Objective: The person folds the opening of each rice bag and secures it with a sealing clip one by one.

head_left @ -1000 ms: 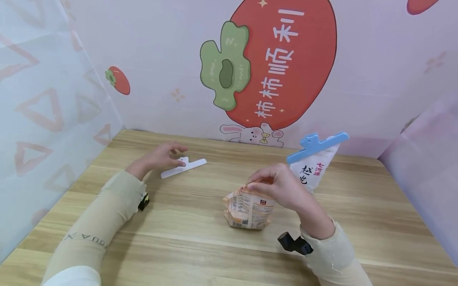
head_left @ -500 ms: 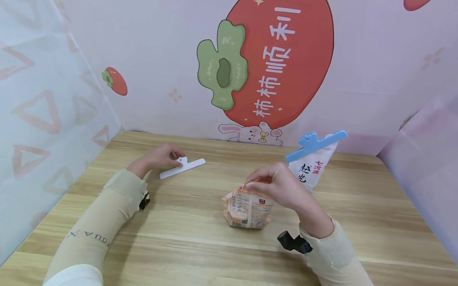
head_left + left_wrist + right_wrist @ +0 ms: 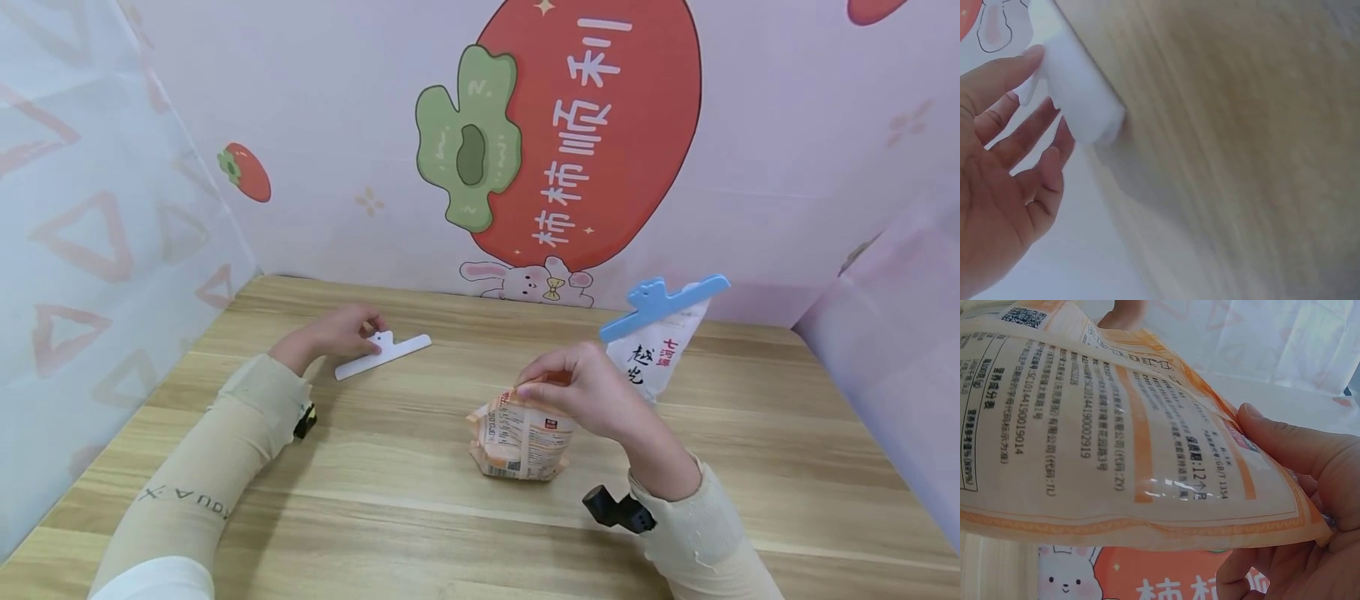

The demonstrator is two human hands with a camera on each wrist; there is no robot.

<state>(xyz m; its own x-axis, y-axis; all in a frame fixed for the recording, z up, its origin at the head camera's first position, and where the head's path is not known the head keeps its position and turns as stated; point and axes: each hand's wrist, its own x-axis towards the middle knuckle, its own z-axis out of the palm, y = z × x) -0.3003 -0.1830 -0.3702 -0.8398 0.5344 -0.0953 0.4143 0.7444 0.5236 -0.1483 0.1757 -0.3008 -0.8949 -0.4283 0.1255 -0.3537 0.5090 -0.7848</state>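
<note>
On the left of the table, my left hand (image 3: 341, 332) pinches the handle of a white bag clip (image 3: 405, 346). The left wrist view shows the thumb on the near side of the clip (image 3: 1079, 87) and curled fingers behind it. My right hand (image 3: 588, 387) grips the gathered top of an orange and cream food bag (image 3: 517, 446) printed with small text. That bag stands upright on the table, its upper right part hidden by the hand. Close up in the right wrist view, thumb and fingers hold the bag's (image 3: 1085, 425) top edge.
Behind my right hand stands a white bag (image 3: 648, 362) with dark and red characters, a blue clip (image 3: 675, 302) across its top. The wooden table (image 3: 375, 517) meets a printed backdrop (image 3: 337, 100) at the back and on both sides.
My left hand has gone from hovering over the white bag clip with spread fingers to pinching its handle. The right hand keeps its hold on the food bag.
</note>
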